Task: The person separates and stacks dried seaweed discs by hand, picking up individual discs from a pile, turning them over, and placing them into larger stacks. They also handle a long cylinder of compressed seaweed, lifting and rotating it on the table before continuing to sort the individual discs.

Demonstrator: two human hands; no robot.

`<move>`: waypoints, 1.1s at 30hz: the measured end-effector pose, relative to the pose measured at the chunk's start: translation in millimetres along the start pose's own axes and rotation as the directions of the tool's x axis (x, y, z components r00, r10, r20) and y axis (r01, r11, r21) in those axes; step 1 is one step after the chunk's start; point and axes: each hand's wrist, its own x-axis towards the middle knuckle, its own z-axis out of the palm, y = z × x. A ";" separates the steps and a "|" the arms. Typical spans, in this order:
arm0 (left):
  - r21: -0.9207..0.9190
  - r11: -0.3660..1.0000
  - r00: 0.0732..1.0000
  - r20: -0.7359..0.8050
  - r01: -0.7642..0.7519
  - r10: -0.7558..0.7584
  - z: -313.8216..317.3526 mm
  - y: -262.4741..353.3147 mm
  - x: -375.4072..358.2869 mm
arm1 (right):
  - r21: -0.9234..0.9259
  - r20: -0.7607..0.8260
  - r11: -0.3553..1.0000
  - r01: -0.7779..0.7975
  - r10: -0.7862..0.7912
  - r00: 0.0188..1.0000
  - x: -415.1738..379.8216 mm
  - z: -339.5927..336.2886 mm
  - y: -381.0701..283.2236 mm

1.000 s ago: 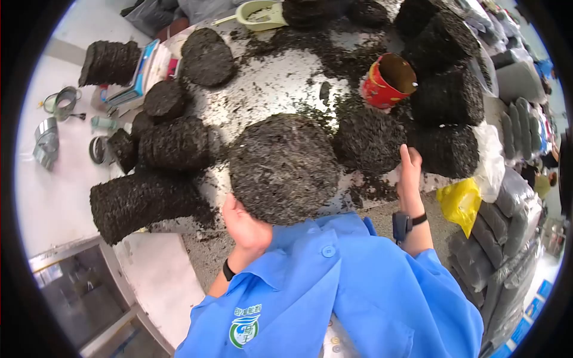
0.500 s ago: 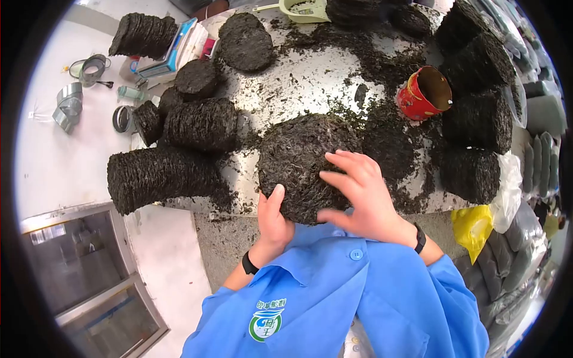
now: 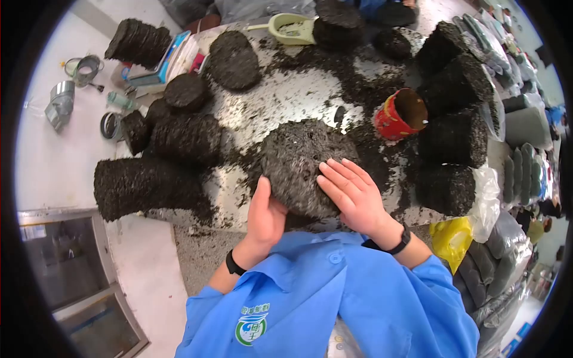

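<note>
A round, dark cake of dried seaweed point(image 3: 298, 161) is held tilted at the table's front edge, its broad face turned up toward me. My left hand point(image 3: 265, 212) grips the lower left rim, thumb along the edge and fingers hidden underneath. On the right part of the face lies my right hand point(image 3: 355, 194), palm down, fingers stretched out flat; its thumb is out of sight. Loose dark flakes and more seaweed lie on the table around the cake.
Stacks of seaweed cakes stand at left point(image 3: 146, 185) and right point(image 3: 447, 137) on the metal table point(image 3: 280, 95). A red tin point(image 3: 397, 116) stands right of centre, a pale green scoop point(image 3: 292, 30) at the back. A yellow bag point(image 3: 452, 241) hangs at the right edge.
My right hand has come down from hovering with spread fingers to lie flat on the cake, fingers closer together. My left hand still holds the rim. The whole view has shifted slightly.
</note>
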 end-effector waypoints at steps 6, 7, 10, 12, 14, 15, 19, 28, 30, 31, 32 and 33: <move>0.601 0.777 0.980 0.162 -0.189 0.113 5.7 -15.7 3.5 | 0.379 -0.467 0.834 -0.400 0.546 0.696 -58.5 -12.1 97.7; 0.638 0.746 0.982 0.139 -0.189 0.129 7.7 -16.7 3.2 | 0.463 -0.430 0.612 -0.641 0.788 0.441 -77.3 -13.4 118.1; 0.597 0.779 0.981 0.126 -0.194 0.147 14.1 -16.9 6.8 | 0.939 -0.254 0.258 -0.227 0.966 0.044 -132.5 10.4 223.3; 0.583 0.791 0.983 0.111 -0.185 0.148 17.0 -16.0 7.6 | 0.997 0.040 -0.036 0.068 0.998 -0.058 -157.9 15.8 252.0; 0.579 0.791 0.980 0.101 -0.200 0.174 17.6 -15.9 4.1 | 0.988 0.083 -0.090 0.126 0.995 0.053 -129.2 -10.0 224.6; 0.594 0.781 0.980 0.074 -0.192 0.185 17.3 -16.9 1.4 | 0.973 0.122 -0.149 0.178 0.980 0.157 -114.6 -21.7 202.8; 0.524 0.822 0.974 0.087 -0.223 0.209 11.4 -22.8 6.8 | 0.999 -0.001 0.016 -0.027 0.876 0.483 -57.8 -27.9 113.3; -0.047 0.998 0.993 0.109 -0.041 0.046 -28.2 -19.6 -15.2 | 0.407 0.041 0.913 0.027 -0.047 0.998 23.5 4.2 -12.9; 0.028 0.998 0.988 0.146 -0.049 0.045 -39.0 -15.5 -14.8 | 0.523 0.042 0.848 -0.087 0.077 0.996 25.9 18.8 -19.7; 0.020 0.999 0.987 0.156 -0.032 0.028 -44.4 -15.8 -12.8 | 0.507 0.048 0.846 -0.165 0.163 0.985 29.0 23.5 -26.0; 0.011 1.000 0.983 0.179 -0.029 0.027 -51.2 -18.9 -9.4 | 0.522 0.023 0.833 -0.180 0.198 0.980 31.0 29.0 -29.7; 0.002 1.000 0.979 0.201 -0.027 0.026 -58.1 -23.2 -5.2 | 0.539 -0.003 0.820 -0.193 0.231 0.973 31.9 32.8 -31.6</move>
